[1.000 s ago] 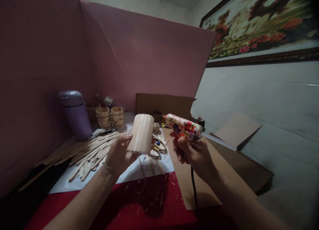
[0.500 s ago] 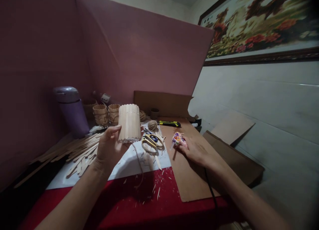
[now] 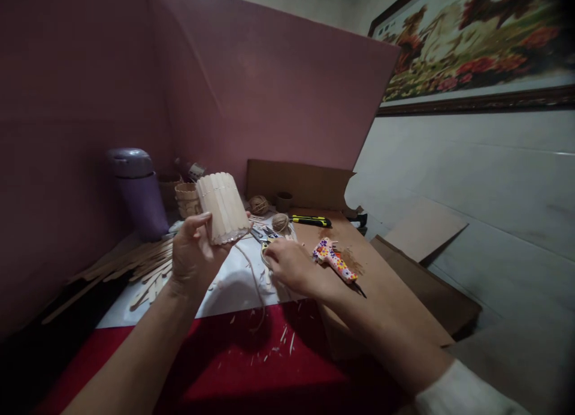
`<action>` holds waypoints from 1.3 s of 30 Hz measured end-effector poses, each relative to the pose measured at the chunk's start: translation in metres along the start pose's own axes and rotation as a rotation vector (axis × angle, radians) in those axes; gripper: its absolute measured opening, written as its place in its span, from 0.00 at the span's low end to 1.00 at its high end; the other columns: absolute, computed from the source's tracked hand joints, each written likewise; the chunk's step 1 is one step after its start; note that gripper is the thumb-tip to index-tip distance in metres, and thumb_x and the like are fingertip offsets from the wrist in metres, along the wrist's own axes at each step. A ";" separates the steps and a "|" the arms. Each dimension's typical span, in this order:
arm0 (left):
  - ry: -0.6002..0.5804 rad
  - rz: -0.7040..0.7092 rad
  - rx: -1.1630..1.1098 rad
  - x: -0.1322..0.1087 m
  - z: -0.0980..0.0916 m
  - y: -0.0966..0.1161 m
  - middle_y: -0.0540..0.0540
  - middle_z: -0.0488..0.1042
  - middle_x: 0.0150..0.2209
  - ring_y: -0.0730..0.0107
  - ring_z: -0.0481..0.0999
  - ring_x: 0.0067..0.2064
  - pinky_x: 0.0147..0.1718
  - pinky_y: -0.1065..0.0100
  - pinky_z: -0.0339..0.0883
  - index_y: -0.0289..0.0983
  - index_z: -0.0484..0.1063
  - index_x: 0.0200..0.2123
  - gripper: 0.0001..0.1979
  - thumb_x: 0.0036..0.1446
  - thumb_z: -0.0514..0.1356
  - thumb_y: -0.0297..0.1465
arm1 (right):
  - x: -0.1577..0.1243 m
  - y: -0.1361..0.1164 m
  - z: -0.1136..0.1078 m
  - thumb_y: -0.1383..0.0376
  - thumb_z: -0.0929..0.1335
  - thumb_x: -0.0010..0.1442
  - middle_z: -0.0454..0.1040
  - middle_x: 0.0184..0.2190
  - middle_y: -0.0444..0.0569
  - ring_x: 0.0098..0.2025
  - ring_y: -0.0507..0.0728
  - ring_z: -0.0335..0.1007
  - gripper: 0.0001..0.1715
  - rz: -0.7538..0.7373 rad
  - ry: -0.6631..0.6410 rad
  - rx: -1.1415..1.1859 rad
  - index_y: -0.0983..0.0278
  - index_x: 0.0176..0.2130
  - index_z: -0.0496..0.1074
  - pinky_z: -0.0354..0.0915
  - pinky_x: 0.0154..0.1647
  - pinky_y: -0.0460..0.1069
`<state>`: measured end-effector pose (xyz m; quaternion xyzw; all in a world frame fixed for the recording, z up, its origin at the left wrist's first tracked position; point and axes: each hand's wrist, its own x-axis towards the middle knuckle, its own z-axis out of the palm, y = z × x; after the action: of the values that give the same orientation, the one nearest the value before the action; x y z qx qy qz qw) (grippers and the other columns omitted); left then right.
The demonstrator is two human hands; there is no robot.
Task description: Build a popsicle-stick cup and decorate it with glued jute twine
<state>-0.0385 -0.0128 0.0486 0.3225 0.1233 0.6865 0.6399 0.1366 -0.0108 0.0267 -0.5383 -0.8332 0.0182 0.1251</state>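
Observation:
My left hand (image 3: 193, 256) is closed round the lower part of a small cup made of upright popsicle sticks (image 3: 222, 206) and holds it tilted above the table. A strand of twine (image 3: 254, 280) hangs from the cup's base. My right hand (image 3: 290, 265) lies palm down on the gold-handled scissors (image 3: 263, 238), its fingers curled over the handles; only the blades and part of a ring show. The flower-patterned glue gun (image 3: 335, 259) lies by itself on the cardboard sheet (image 3: 381, 289), just right of that hand.
A purple flask (image 3: 137, 193), a finished stick cup (image 3: 186, 198) and a heap of loose popsicle sticks (image 3: 135, 265) are at the left. Twine balls (image 3: 280, 222) and a yellow utility knife (image 3: 311, 221) lie behind the scissors. Wood splinters litter the red cloth (image 3: 269, 367).
My right hand set the glue gun down on the cardboard, let go, and moved left onto the scissors. My left hand kept the stick cup and shifted it a little left and up.

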 end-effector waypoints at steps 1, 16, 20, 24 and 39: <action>0.018 0.027 -0.004 0.001 -0.001 0.001 0.37 0.78 0.46 0.45 0.76 0.50 0.49 0.47 0.71 0.32 0.66 0.57 0.28 0.50 0.56 0.29 | 0.011 -0.008 0.005 0.66 0.63 0.62 0.78 0.40 0.56 0.41 0.59 0.72 0.13 0.013 -0.022 -0.012 0.65 0.37 0.78 0.59 0.37 0.49; 0.147 -0.024 0.057 0.006 -0.006 -0.002 0.44 0.80 0.39 0.56 0.79 0.43 0.43 0.60 0.75 0.36 0.71 0.50 0.22 0.49 0.62 0.28 | 0.062 -0.005 0.024 0.71 0.61 0.61 0.75 0.30 0.51 0.33 0.55 0.69 0.09 0.151 0.225 0.381 0.67 0.36 0.69 0.59 0.32 0.46; 0.099 -0.100 0.173 0.002 -0.006 -0.006 0.45 0.79 0.38 0.57 0.79 0.41 0.39 0.61 0.75 0.36 0.70 0.47 0.21 0.47 0.64 0.30 | 0.039 0.015 -0.007 0.66 0.58 0.64 0.71 0.27 0.47 0.30 0.53 0.67 0.12 0.183 0.407 0.529 0.66 0.35 0.67 0.60 0.32 0.46; 0.074 -0.164 0.283 -0.003 -0.003 -0.016 0.44 0.78 0.36 0.59 0.79 0.38 0.34 0.65 0.73 0.34 0.69 0.46 0.23 0.44 0.66 0.29 | 0.007 0.015 -0.020 0.59 0.65 0.60 0.66 0.24 0.42 0.26 0.51 0.61 0.11 0.037 0.569 0.899 0.64 0.30 0.67 0.58 0.29 0.46; -0.123 -0.246 0.580 -0.010 -0.008 -0.045 0.41 0.75 0.46 0.52 0.74 0.47 0.39 0.62 0.68 0.38 0.67 0.52 0.30 0.44 0.68 0.31 | -0.017 0.003 -0.018 0.59 0.70 0.55 0.64 0.20 0.40 0.23 0.48 0.56 0.13 0.035 0.474 1.108 0.64 0.24 0.69 0.55 0.24 0.46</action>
<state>-0.0079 -0.0133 0.0134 0.5149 0.3131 0.5193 0.6059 0.1501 -0.0272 0.0407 -0.3960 -0.6402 0.3313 0.5689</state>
